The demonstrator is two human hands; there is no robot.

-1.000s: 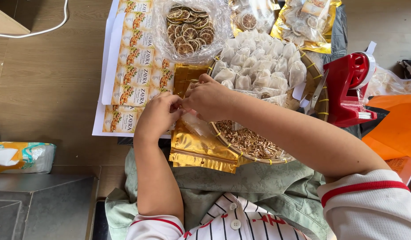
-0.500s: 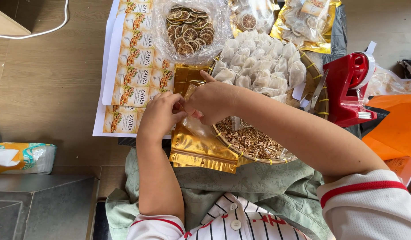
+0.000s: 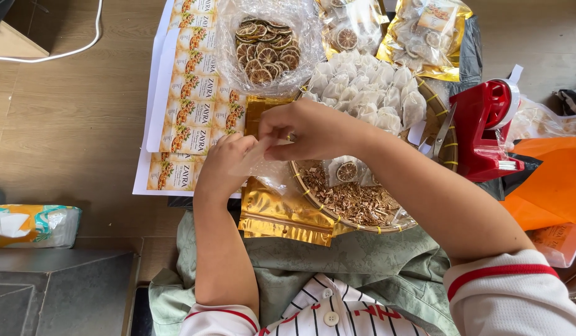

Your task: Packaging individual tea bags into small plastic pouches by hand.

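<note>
Together, left hand (image 3: 222, 165), right hand (image 3: 306, 132) on clear pouch (image 3: 263, 163).

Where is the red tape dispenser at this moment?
In the head view, the red tape dispenser stands at the right, beside the woven basket, next to orange plastic.

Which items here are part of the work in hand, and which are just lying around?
In use:
- left hand and right hand, pinching a small clear plastic pouch
- stack of gold foil pouches
- round woven tray of white sachets and brown chips

Lying about:
- red tape dispenser
- tissue pack
- white cable
</note>
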